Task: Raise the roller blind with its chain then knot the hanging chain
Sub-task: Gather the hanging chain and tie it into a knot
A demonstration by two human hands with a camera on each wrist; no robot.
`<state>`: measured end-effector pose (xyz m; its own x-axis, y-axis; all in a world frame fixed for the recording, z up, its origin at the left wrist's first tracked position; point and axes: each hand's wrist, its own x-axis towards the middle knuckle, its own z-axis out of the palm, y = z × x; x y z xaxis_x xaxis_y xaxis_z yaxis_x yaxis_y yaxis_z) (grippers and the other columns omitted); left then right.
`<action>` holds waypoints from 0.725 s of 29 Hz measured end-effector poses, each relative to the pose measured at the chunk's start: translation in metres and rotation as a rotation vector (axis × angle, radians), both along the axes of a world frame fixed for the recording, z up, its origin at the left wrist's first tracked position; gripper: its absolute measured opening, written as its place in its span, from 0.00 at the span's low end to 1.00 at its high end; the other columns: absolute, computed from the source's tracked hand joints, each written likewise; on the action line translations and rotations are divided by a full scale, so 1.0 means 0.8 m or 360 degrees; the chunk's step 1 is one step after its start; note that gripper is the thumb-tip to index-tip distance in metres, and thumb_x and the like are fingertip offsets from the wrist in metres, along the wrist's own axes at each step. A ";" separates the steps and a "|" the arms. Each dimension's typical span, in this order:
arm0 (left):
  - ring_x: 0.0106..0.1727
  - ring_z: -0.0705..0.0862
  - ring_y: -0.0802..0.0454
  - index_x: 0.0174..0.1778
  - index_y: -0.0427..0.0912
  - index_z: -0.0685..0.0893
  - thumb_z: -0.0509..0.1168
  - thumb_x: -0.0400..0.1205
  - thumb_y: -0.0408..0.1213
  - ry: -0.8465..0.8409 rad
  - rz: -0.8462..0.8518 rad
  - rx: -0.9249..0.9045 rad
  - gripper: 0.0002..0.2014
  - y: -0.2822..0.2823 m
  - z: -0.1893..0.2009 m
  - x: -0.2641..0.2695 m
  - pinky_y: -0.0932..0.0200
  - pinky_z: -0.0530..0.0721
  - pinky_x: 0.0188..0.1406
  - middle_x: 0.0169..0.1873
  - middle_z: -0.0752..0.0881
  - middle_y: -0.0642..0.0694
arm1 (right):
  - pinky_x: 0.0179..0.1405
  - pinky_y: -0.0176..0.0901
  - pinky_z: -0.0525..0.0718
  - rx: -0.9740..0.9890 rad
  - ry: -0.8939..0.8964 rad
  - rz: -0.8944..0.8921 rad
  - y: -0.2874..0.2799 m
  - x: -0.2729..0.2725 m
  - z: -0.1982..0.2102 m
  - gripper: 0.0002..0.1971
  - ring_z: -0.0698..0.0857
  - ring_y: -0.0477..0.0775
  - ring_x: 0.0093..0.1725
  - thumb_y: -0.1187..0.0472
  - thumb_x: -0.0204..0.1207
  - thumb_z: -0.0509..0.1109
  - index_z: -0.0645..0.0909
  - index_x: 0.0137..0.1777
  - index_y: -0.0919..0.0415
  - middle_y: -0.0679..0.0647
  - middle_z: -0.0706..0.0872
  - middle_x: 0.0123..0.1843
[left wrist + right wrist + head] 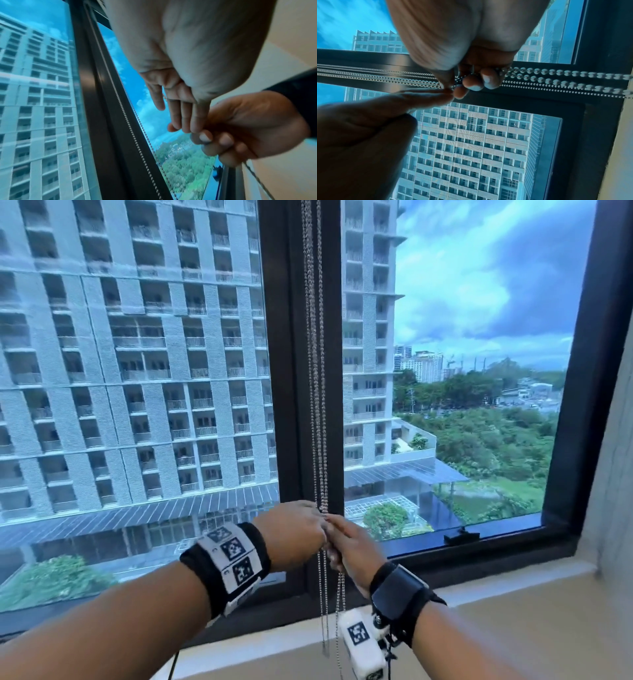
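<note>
Several strands of silver bead chain [317, 405] hang down the dark middle post of the window. At sill height both hands meet on them. My left hand [294, 532] reaches in from the left with long fingers and pinches the chain at its fingertips [443, 93]. My right hand [352, 546] grips a bunch of strands in curled fingers [471, 82], touching the left fingertips [187, 127]. Loose chain ends [325, 628] dangle below both hands. In the left wrist view the right hand [240, 128] is a fist with chain [257, 180] trailing out of it. The blind itself is out of view; the glass is uncovered.
The dark window frame [291, 371] stands directly behind the chains. A pale sill [513, 604] runs below it and a beige wall [613, 474] closes the right side. A small black latch [460, 537] sits on the lower frame right of the hands.
</note>
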<state>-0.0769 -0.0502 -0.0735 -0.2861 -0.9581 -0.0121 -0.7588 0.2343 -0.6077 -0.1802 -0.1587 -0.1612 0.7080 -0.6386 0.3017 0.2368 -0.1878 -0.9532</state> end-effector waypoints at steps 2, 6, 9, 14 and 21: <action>0.57 0.85 0.46 0.47 0.46 0.90 0.58 0.82 0.32 -0.0083 -0.0023 -0.0031 0.14 -0.006 -0.002 -0.013 0.47 0.78 0.67 0.52 0.90 0.48 | 0.18 0.39 0.66 0.0015 0.0002 0.0041 -0.014 -0.001 -0.003 0.11 0.69 0.48 0.22 0.61 0.86 0.62 0.84 0.59 0.63 0.50 0.75 0.24; 0.46 0.83 0.50 0.39 0.48 0.87 0.52 0.82 0.37 -0.0198 -0.0242 -0.0259 0.18 -0.015 0.008 -0.032 0.53 0.81 0.51 0.41 0.87 0.51 | 0.22 0.41 0.67 -0.0127 0.0097 0.0088 -0.031 -0.009 -0.007 0.19 0.69 0.47 0.23 0.69 0.83 0.59 0.85 0.36 0.52 0.46 0.76 0.21; 0.52 0.85 0.46 0.52 0.44 0.87 0.48 0.83 0.37 -0.0153 -0.0253 -0.0386 0.20 -0.031 0.025 -0.054 0.46 0.79 0.66 0.47 0.87 0.46 | 0.27 0.44 0.68 -0.0274 0.0297 0.0168 -0.032 -0.013 -0.009 0.20 0.71 0.49 0.24 0.64 0.81 0.61 0.83 0.27 0.52 0.47 0.77 0.22; 0.40 0.87 0.38 0.63 0.41 0.74 0.56 0.83 0.25 0.0306 0.0541 -0.0492 0.14 -0.037 0.049 -0.035 0.49 0.80 0.34 0.35 0.82 0.43 | 0.29 0.38 0.70 -0.0536 0.0295 0.0281 -0.037 -0.052 0.009 0.10 0.71 0.44 0.26 0.54 0.82 0.68 0.82 0.43 0.60 0.42 0.74 0.25; 0.25 0.80 0.54 0.37 0.45 0.80 0.54 0.88 0.56 0.1185 0.0273 -0.0837 0.22 0.004 0.052 -0.012 0.53 0.80 0.31 0.22 0.81 0.51 | 0.27 0.42 0.67 -0.0747 0.0099 0.0402 -0.059 -0.107 0.150 0.09 0.67 0.50 0.27 0.57 0.78 0.69 0.83 0.36 0.52 0.45 0.72 0.25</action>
<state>-0.0867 -0.0470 -0.0319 0.1006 -0.8183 0.5659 -0.9949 -0.0849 0.0541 -0.2660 -0.2060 -0.0413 0.8477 -0.2522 0.4666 0.2759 -0.5417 -0.7940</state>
